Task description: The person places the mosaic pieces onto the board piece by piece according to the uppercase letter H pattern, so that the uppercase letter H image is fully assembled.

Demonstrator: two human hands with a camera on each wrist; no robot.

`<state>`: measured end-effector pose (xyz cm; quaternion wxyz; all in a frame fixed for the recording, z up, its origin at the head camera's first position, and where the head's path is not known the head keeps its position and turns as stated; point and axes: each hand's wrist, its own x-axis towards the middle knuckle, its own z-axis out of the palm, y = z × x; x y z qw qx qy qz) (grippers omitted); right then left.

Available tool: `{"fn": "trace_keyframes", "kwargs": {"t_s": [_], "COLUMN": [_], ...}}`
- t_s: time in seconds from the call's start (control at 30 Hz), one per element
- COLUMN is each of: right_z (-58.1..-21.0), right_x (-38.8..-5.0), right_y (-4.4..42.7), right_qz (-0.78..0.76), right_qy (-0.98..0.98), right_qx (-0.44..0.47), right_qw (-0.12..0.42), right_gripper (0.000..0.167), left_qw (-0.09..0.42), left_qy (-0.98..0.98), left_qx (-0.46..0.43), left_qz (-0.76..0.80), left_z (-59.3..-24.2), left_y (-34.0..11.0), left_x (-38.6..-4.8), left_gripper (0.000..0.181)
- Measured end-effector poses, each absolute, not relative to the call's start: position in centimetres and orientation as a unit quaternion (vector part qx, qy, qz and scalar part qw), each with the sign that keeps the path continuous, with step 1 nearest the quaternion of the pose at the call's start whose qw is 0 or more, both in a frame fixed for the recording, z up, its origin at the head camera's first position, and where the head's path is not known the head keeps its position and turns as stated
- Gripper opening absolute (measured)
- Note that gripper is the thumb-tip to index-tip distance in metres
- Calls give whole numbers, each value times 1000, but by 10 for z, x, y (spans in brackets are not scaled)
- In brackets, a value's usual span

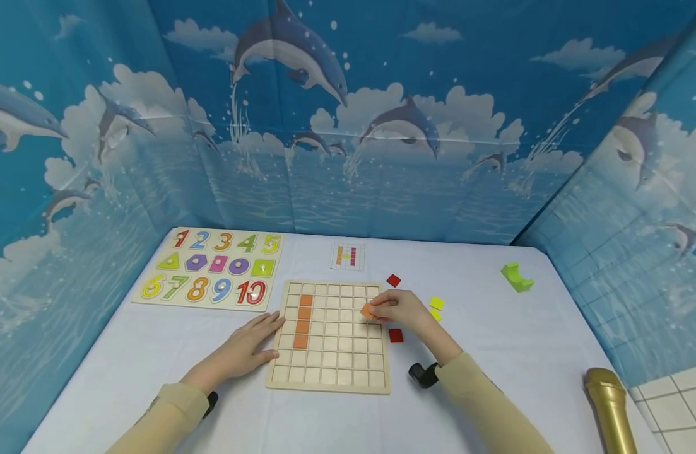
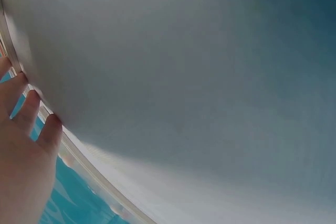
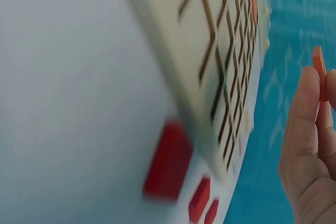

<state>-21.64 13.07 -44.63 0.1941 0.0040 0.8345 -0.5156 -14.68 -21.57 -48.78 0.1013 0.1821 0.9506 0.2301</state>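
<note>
Head view: pale wooden grid board (image 1: 329, 362) lies flat at approx. ctr. of the white-clothed counter (image 1: 484, 391); 4 set orange tiles (image 1: 303, 314) fill cells in its 2nd col. from L, rows 2–5. R hand (image 1: 403, 310) grip is narrow, thumb and fingers pinching 1 loose orange tile (image 1: 367, 311) over the upper R part of the board. L hand (image 1: 245, 347) grip is wide, fingers extended and spread at the board's L edge, holding nothing loose that I can make out. Red tiles (image 1: 395, 335) lie just beyond the board's R edge, nr R hand; 2 yellow tiles (image 1: 436, 303) lie farther R, adj. to each other. Above the board: small pattern card (image 1: 348, 256) w/ orange and red cols. Upper L: number board (image 1: 208, 267) w/ digits and shapes. Far R: green curved block (image 1: 517, 277); below it, gold microphone (image 1: 611, 410), partly out of frame. Dolphin-print curtain (image 1: 348, 183) stands behind. L wrist view: L hand fingertips meet the board's edge, fingers apart; board face not readable at this angle. R wrist view: R hand pinches the loose tile btwn thumb and fingers, tile edge-on, apart from the board; 3 red tiles show nr the board's rim, blurred.
</note>
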Motion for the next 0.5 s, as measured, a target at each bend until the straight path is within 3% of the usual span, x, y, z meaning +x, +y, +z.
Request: {"fn": "trace_keyframes", "kwargs": {"t_s": [0.27, 0.5], "right_z": [-456, -456], "right_x": [-190, -177], "right_y": [80, 44], "right_qz": [-518, -521], "right_qy": [815, 804], "right_qx": [-101, -133], "right_qw": [237, 252], "right_gripper": [15, 11], "left_qw": [107, 109], "left_qy": [949, 948], "left_qx": [183, 184], "left_qz": [232, 235], "left_z": [-485, -484], "left_y": [-216, -215], "left_x": [-146, -146], "left_gripper": [66, 66]}}
